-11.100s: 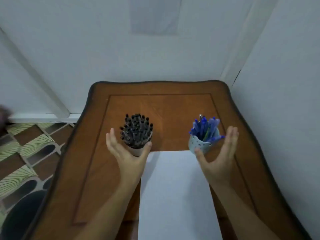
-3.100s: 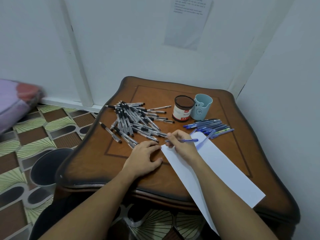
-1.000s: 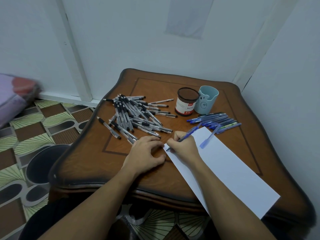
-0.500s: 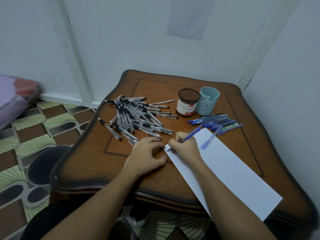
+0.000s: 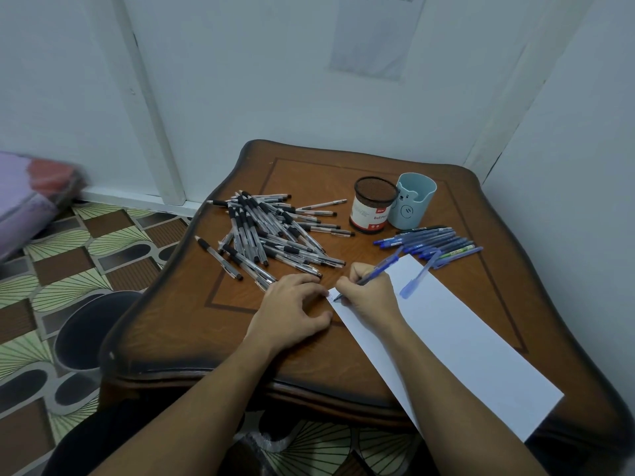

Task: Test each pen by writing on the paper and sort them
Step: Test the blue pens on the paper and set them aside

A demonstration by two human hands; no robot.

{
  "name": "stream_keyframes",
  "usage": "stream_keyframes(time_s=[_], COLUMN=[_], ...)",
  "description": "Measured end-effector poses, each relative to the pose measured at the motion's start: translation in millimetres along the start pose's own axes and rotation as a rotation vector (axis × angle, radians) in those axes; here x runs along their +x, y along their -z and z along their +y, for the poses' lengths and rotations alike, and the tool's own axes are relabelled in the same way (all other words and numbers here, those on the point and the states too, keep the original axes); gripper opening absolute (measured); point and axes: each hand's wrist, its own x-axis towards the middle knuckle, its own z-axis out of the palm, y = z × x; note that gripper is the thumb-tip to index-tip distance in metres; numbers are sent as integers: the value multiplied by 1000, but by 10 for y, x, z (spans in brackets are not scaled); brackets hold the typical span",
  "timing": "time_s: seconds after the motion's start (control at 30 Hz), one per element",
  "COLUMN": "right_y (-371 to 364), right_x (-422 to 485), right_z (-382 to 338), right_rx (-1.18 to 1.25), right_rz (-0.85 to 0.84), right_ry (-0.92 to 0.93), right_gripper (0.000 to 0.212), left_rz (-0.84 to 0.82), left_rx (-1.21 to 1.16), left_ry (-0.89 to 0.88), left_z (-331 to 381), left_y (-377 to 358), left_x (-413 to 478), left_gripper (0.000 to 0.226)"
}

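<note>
My right hand [image 5: 369, 297] grips a blue pen [image 5: 379, 269] with its tip pressed on the near-left corner of a long white paper [image 5: 453, 341], where a small mark shows. My left hand [image 5: 292, 312] lies flat on the wooden table [image 5: 192, 324], fingertips touching the paper's corner. A blue pen cap [image 5: 417, 280] lies on the paper. A heap of black-grip pens [image 5: 271, 235] is spread at the back left. A row of blue pens [image 5: 433, 243] lies at the back right.
A brown mesh pen pot [image 5: 372, 206] and a light blue bear-faced cup [image 5: 412, 201] stand empty at the back of the table. A dark bin [image 5: 89, 324] sits on the patterned floor to the left. White walls close in behind and to the right.
The right hand turned the blue pen from lying level to tip-down on the paper corner, and a small mark has appeared. The left hand stays at the corner.
</note>
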Motion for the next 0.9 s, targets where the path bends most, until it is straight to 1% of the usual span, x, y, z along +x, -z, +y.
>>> stream_keyframes(time_s=[0.17,0.3,0.47,0.63,0.7,0.77,0.83,0.9], right_y=[11,19,15,16,16,33,54,80], right_x=[-13,-12,-9,1,-11,-10,20,66], right_z=[-32,-46,-39,-28,-33,-39,-74,-127], right_rx=[0,37,2,-7,-39,-11,53,116], right_rz=[-21,-4,-4,2,5,50,90,78], right_ry=[1,-3,11,11,23,-3,-73,-165], right_gripper=[34,36,37,29,29,31,29,29], left_rz=[5,-1,13,1,-3,-10,-16,-25], left_rx=[-3,-3,-14,-8,1,7,14,25], left_ry=[-2,-2,-3,-2,-1,3,2,0], left_z=[0,-6,-2,-2,-2,4,12,17], left_y=[-3,-5,-3,0,-1,3,9,11], left_x=[0,-3,-2,1,1,-4,0,5], left_gripper=[37,38,37,38,39,40,40,41])
